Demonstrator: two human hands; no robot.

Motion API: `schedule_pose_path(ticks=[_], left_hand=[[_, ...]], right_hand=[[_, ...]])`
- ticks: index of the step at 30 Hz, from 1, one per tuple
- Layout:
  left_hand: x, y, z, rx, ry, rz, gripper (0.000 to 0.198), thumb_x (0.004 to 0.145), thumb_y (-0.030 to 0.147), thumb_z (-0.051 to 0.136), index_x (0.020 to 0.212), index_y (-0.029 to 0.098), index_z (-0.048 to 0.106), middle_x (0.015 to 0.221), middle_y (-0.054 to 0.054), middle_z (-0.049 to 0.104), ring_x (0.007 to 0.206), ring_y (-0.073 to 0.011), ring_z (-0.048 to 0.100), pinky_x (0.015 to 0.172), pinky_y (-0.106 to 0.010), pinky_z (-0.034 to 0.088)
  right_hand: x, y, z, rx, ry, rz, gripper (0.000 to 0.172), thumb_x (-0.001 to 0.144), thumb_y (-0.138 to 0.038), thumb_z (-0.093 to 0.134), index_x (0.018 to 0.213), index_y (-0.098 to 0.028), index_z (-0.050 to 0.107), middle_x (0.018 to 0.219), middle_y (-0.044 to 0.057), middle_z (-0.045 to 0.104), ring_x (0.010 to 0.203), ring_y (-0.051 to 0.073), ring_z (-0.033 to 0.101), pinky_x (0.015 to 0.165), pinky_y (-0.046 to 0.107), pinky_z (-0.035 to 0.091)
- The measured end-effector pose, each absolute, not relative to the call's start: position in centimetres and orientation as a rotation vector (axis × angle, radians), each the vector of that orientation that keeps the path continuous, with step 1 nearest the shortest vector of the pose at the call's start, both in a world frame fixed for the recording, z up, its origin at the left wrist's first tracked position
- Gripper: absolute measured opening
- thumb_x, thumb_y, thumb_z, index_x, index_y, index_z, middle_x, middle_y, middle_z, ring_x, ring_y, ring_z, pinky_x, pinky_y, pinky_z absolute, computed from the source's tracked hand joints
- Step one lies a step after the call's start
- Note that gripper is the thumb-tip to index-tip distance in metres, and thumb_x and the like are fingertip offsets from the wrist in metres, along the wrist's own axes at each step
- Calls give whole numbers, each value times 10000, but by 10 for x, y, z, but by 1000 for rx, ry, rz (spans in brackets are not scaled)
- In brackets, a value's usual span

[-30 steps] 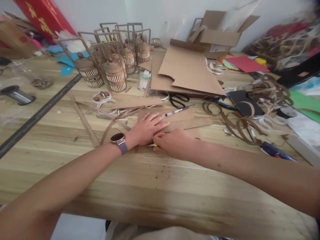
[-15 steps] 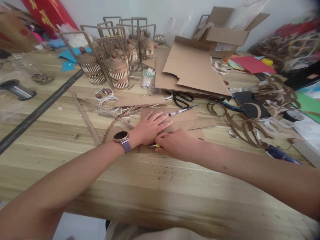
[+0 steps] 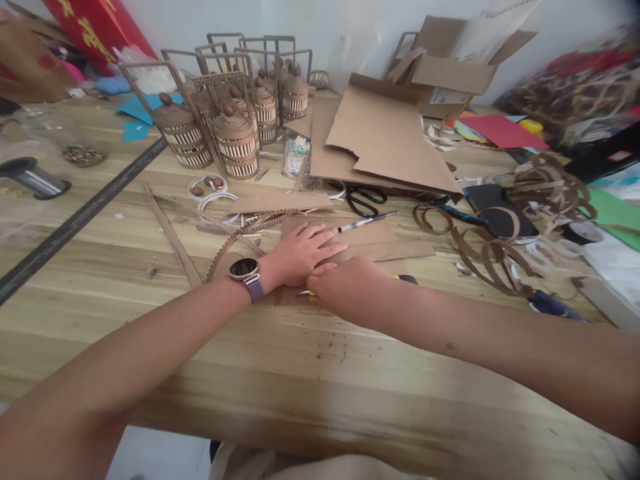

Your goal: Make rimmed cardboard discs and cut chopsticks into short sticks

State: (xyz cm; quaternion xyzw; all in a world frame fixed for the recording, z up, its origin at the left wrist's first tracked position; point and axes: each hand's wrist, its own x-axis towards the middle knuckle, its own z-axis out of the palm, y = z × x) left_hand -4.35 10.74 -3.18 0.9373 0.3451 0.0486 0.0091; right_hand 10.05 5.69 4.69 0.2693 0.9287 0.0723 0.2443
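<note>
My left hand [image 3: 300,253] lies flat with fingers spread on a brown cardboard piece [image 3: 367,235] in the middle of the wooden table [image 3: 280,373]. A watch [image 3: 245,270] sits on that wrist. Close beside it, my right hand [image 3: 350,287] is closed round a small cutting tool [image 3: 306,292]; only its yellow tip at the left and a dark end at the right show. The tool's tip rests at the cardboard's near edge, just below my left hand's fingers.
A pen [image 3: 365,221] and black scissors [image 3: 367,198] lie just beyond the cardboard. Several small cardboard lanterns [image 3: 235,143] stand at the back left. Large cardboard sheets [image 3: 385,143] and an open box [image 3: 450,67] are behind. Curled cardboard strips [image 3: 500,250] litter the right; a toothed strip [image 3: 235,243] lies left.
Both hands stay almost in place on the cardboard; the right hand has shifted slightly, so the tool's dark end now shows. The view has moved a little.
</note>
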Motion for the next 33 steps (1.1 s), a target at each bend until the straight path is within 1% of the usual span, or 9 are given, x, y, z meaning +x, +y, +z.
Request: schedule_pose_path(ticks=[2, 4, 6, 8, 14, 17, 23, 28, 33], left_hand=[[-43, 106, -30, 2910, 1091, 129, 518, 994, 394, 375, 1482, 222, 386, 1575, -126, 324, 1419, -349, 281, 1139, -533, 241], [-43, 105, -31, 2896, 1099, 113, 528, 988, 399, 388, 1486, 225, 379, 1577, -123, 320, 1421, -357, 276, 1139, -536, 240], [-43, 105, -32, 2894, 1104, 117, 551, 972, 412, 428, 1488, 228, 372, 1578, -121, 321, 1424, -356, 271, 1143, -537, 233], [-43, 105, -33, 2901, 1099, 124, 572, 959, 408, 458, 1492, 226, 361, 1581, -122, 315, 1432, -349, 257, 1149, -541, 218], [-44, 105, -33, 2909, 1078, 142, 559, 961, 406, 441, 1481, 214, 375, 1578, -126, 320, 1429, -345, 268, 1147, -536, 222], [-45, 105, -32, 2926, 1065, 136, 556, 958, 379, 446, 1485, 222, 365, 1579, -117, 323, 1429, -331, 272, 1147, -527, 229], [-44, 105, -32, 2934, 1053, 146, 550, 965, 390, 427, 1480, 201, 388, 1574, -131, 330, 1419, -346, 289, 1136, -536, 256], [-43, 104, -33, 2948, 1068, 194, 538, 983, 451, 397, 1464, 211, 414, 1559, -123, 362, 1410, -338, 309, 1133, -524, 268], [-43, 104, -33, 2945, 1074, 203, 550, 992, 494, 353, 1459, 210, 420, 1556, -127, 365, 1411, -336, 309, 1130, -538, 269]], right_hand=[[94, 54, 57, 715, 2447, 219, 270, 900, -78, 509, 1105, -107, 684, 1003, 169, 737, 819, 279, 706, 645, 352, 520], [87, 52, 66, 691, 2389, 243, 315, 864, -34, 505, 1108, -107, 691, 1036, 189, 732, 901, 325, 702, 675, 387, 544], [83, 51, 71, 672, 2377, 269, 339, 839, -26, 516, 1120, -96, 692, 1107, 217, 710, 1008, 380, 672, 735, 446, 554], [81, 51, 72, 655, 2381, 289, 343, 822, -38, 538, 1127, -84, 689, 1143, 234, 695, 1045, 412, 653, 774, 495, 550], [90, 57, 60, 616, 2420, 264, 324, 799, -14, 526, 1042, -117, 713, 1000, 190, 741, 912, 357, 699, 670, 411, 553], [96, 60, 54, 635, 2477, 253, 341, 784, 13, 520, 1037, -109, 713, 947, 188, 746, 852, 335, 705, 649, 392, 530], [101, 64, 54, 672, 2473, 171, 376, 778, 56, 530, 1066, -110, 707, 733, 110, 736, 705, 246, 686, 606, 324, 466], [115, 67, 47, 657, 2462, 126, 369, 759, 65, 553, 992, -182, 698, 845, 57, 745, 705, 209, 688, 505, 271, 387], [135, 69, 33, 673, 2482, 135, 273, 825, -1, 563, 990, -178, 687, 783, 39, 738, 631, 212, 687, 466, 259, 337]])
